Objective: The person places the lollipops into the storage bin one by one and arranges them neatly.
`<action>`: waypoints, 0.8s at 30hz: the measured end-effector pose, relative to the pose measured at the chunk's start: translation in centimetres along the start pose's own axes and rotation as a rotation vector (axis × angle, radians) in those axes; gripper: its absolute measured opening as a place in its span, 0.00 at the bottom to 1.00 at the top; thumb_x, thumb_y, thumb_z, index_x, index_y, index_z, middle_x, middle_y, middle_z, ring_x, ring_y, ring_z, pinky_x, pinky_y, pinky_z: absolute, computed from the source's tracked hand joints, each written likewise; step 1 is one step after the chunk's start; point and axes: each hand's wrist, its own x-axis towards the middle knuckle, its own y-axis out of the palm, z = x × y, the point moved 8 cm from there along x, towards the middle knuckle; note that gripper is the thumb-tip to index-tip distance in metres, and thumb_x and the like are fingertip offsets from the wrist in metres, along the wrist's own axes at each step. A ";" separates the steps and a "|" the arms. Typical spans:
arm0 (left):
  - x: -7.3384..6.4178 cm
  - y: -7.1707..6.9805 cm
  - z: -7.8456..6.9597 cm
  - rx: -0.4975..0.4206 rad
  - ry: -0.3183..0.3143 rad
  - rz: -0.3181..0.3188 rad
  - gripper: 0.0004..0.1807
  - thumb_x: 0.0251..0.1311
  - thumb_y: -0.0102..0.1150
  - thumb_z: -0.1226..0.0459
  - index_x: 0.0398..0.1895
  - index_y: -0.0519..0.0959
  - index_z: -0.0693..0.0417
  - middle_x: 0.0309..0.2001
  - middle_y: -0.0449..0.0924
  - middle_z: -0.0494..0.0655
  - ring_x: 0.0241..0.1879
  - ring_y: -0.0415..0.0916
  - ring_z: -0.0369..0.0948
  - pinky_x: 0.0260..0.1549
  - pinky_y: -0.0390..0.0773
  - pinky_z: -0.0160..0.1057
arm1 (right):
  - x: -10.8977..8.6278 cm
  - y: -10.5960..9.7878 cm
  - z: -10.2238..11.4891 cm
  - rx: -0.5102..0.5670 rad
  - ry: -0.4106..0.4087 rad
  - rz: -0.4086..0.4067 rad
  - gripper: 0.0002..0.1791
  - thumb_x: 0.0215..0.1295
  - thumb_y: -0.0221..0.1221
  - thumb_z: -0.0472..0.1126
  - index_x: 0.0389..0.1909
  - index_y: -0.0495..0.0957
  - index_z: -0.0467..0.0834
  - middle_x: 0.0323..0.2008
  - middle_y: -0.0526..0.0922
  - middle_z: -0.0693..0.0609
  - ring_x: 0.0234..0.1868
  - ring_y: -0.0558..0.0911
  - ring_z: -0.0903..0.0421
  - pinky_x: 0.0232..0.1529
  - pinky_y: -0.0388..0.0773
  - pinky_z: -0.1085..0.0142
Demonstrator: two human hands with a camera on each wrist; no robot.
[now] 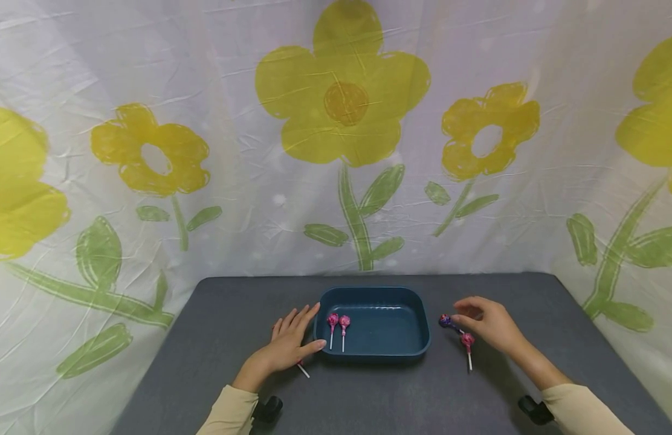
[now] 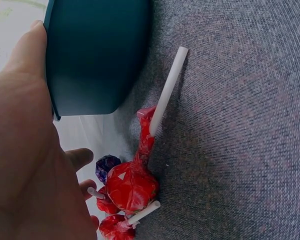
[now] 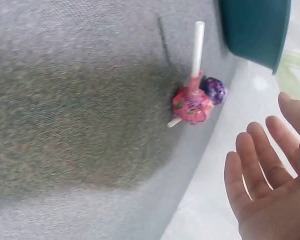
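A dark blue tray (image 1: 371, 353) has two pink-wrapped lollipops, one lollipop (image 1: 333, 319) beside another lollipop (image 1: 344, 322), at its left end. My left hand (image 1: 286, 345) lies along the tray's left side with fingers spread, thumb and fingertips at the rim. Under it, mostly hidden in the head view, the left wrist view shows a red lollipop (image 2: 132, 187) with several more behind it, including a purple lollipop (image 2: 107, 167). My right hand (image 1: 491, 323) hovers, fingers loosely bent and holding nothing, beside a purple lollipop (image 1: 445, 321) and a pink lollipop (image 1: 467, 340).
Everything stands on a grey cloth-covered table (image 1: 385, 399). Behind it hangs a white curtain (image 1: 249, 199) printed with yellow flowers. A black strap device (image 1: 535, 411) is worn near the right wrist, another device (image 1: 268, 409) near the left.
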 end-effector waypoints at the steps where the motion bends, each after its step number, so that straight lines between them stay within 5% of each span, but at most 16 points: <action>1: 0.0 0.0 0.0 0.002 -0.003 0.003 0.46 0.65 0.53 0.38 0.80 0.46 0.37 0.80 0.46 0.57 0.78 0.39 0.64 0.68 0.36 0.74 | -0.1 0.0 -0.1 -0.004 0.000 0.001 0.15 0.61 0.67 0.41 0.47 0.83 0.40 0.40 0.87 0.47 0.37 0.82 0.58 0.38 0.79 0.69; 17: -0.2 0.0 -0.1 -0.011 0.021 -0.014 0.47 0.63 0.52 0.36 0.80 0.47 0.38 0.79 0.47 0.60 0.77 0.39 0.66 0.67 0.35 0.75 | -1.5 1.0 -2.9 -0.011 0.084 0.050 0.16 0.60 0.68 0.44 0.46 0.84 0.41 0.39 0.87 0.50 0.36 0.83 0.58 0.34 0.78 0.69; 24: 0.0 -0.1 0.0 0.007 -0.028 0.007 0.46 0.64 0.54 0.38 0.80 0.46 0.37 0.80 0.46 0.56 0.79 0.39 0.63 0.70 0.35 0.73 | -2.1 1.3 -3.8 -0.005 0.096 0.049 0.15 0.59 0.69 0.45 0.44 0.84 0.42 0.39 0.88 0.50 0.36 0.85 0.59 0.34 0.78 0.69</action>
